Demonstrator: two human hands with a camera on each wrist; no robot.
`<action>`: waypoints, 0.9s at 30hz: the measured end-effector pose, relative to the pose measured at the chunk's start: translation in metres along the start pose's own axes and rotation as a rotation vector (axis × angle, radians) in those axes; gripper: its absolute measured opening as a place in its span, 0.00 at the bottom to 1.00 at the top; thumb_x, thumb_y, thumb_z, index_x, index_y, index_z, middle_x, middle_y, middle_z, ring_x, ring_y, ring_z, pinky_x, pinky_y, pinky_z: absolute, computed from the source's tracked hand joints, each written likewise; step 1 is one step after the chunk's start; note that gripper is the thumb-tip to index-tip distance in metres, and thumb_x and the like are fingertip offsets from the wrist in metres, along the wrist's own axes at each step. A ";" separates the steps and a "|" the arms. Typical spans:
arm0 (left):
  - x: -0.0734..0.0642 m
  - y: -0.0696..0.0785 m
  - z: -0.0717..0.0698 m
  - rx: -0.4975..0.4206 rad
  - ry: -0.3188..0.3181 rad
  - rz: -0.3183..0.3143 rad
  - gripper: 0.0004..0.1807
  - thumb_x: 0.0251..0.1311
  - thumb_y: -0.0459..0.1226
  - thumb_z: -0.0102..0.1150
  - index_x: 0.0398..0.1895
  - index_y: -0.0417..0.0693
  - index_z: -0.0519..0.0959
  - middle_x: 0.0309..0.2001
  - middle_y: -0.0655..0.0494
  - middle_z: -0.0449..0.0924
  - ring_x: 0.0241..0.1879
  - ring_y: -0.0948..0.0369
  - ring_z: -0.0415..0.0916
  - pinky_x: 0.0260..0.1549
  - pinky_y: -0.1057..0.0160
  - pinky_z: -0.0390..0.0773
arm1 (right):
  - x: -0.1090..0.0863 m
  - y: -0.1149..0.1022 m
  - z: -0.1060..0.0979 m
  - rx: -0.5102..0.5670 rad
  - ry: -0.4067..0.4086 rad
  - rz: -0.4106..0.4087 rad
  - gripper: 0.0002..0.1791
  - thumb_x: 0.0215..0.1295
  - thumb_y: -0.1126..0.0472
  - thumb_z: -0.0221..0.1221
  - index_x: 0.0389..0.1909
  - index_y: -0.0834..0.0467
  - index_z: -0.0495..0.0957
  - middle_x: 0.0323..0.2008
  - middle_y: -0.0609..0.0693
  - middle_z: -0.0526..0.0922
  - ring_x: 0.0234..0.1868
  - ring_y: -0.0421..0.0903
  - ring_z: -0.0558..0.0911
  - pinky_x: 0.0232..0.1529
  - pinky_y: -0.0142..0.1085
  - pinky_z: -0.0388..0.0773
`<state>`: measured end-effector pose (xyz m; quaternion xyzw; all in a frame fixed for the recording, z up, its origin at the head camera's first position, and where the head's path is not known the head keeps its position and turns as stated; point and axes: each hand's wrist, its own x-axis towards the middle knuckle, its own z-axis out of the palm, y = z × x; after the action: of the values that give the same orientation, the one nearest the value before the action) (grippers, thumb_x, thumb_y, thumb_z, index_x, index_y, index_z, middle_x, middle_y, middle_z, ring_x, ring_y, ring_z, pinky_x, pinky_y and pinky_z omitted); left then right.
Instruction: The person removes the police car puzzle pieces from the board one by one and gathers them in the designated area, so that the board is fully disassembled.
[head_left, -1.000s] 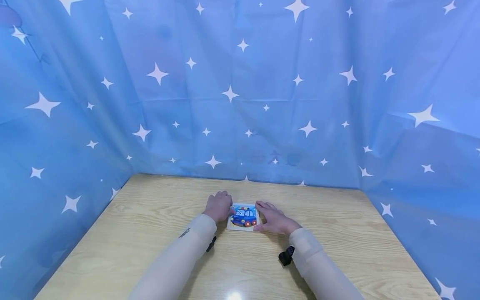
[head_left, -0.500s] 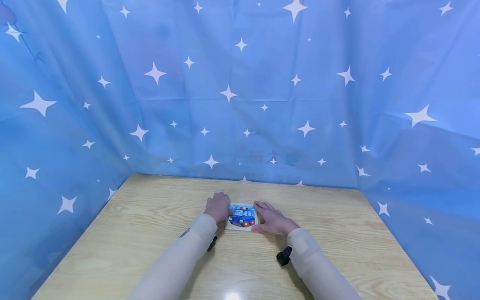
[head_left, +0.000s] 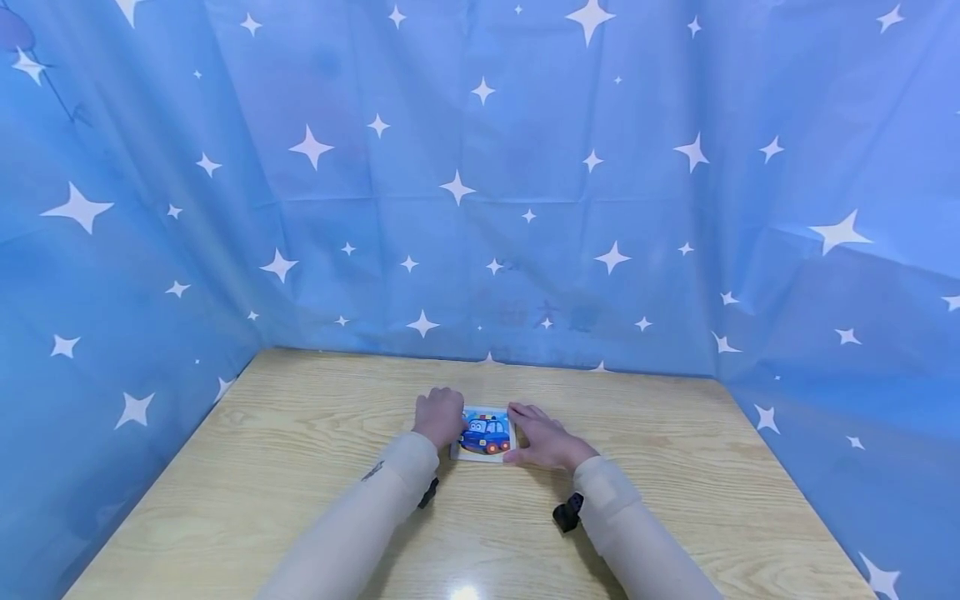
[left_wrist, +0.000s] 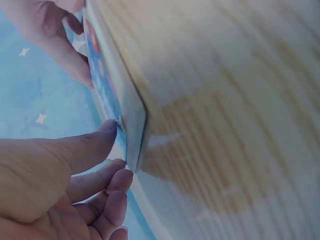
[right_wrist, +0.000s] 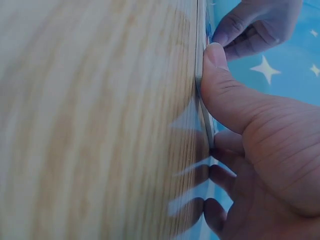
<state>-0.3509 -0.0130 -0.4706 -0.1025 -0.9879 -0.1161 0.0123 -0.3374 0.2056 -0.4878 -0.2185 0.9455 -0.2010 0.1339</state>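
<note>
A small flat board (head_left: 487, 435) with a pale border and a blue cartoon car picture lies on the wooden table; it looks like a children's picture puzzle. At its left end is my left hand (head_left: 440, 417). The left wrist view shows that thumb (left_wrist: 108, 131) pressed on the picture near a corner, with curled fingers at the edge below. My right hand (head_left: 546, 439) holds the board's right end, thumb at the near corner and fingers toward the far one. In the right wrist view its thumb (right_wrist: 216, 62) rests along the board's edge. The left hand covers part of the picture.
The light wooden table (head_left: 247, 467) extends around the board on all sides. Blue cloth with white stars (head_left: 480, 225) hangs behind it and along both sides. A black wrist camera (head_left: 568, 512) sits under the right sleeve, close above the tabletop.
My left hand has shifted slightly right and toward me, further over the board's left edge. The right hand and the board stay in place; the head view has turned a little.
</note>
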 end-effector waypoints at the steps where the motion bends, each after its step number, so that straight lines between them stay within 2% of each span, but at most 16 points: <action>1: 0.000 0.001 0.000 -0.009 -0.003 -0.010 0.13 0.61 0.43 0.71 0.23 0.50 0.79 0.27 0.56 0.75 0.34 0.55 0.71 0.42 0.48 0.75 | 0.000 0.000 0.000 0.000 0.000 0.000 0.50 0.66 0.43 0.65 0.79 0.62 0.52 0.80 0.57 0.50 0.80 0.60 0.47 0.71 0.67 0.49; 11: 0.002 0.004 0.000 -0.065 -0.086 -0.036 0.12 0.65 0.44 0.67 0.29 0.46 0.81 0.35 0.49 0.77 0.39 0.50 0.72 0.45 0.47 0.76 | -0.002 -0.005 -0.005 0.005 -0.005 0.003 0.50 0.67 0.44 0.65 0.79 0.63 0.52 0.80 0.58 0.51 0.79 0.61 0.47 0.71 0.67 0.49; 19: 0.000 0.000 -0.006 -0.215 -0.163 -0.075 0.17 0.63 0.44 0.69 0.38 0.39 0.77 0.41 0.45 0.73 0.44 0.49 0.66 0.51 0.46 0.71 | -0.001 -0.004 -0.005 -0.015 -0.011 0.000 0.49 0.67 0.43 0.64 0.79 0.62 0.52 0.80 0.57 0.51 0.79 0.60 0.48 0.70 0.67 0.50; 24: -0.001 -0.003 -0.007 -0.226 -0.187 -0.071 0.22 0.64 0.45 0.68 0.48 0.36 0.75 0.45 0.44 0.73 0.46 0.50 0.65 0.53 0.46 0.70 | 0.000 -0.003 -0.004 -0.029 -0.007 0.008 0.49 0.67 0.44 0.65 0.79 0.62 0.53 0.80 0.57 0.51 0.79 0.60 0.49 0.71 0.66 0.51; 27: -0.002 -0.004 -0.009 -0.215 -0.203 -0.063 0.23 0.65 0.45 0.67 0.50 0.36 0.74 0.46 0.44 0.72 0.47 0.50 0.65 0.53 0.46 0.69 | 0.000 -0.005 -0.005 -0.032 -0.008 0.009 0.48 0.67 0.44 0.65 0.79 0.62 0.54 0.79 0.57 0.52 0.79 0.60 0.49 0.71 0.65 0.51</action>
<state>-0.3498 -0.0190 -0.4632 -0.0835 -0.9686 -0.2107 -0.1022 -0.3372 0.2034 -0.4815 -0.2171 0.9490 -0.1843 0.1349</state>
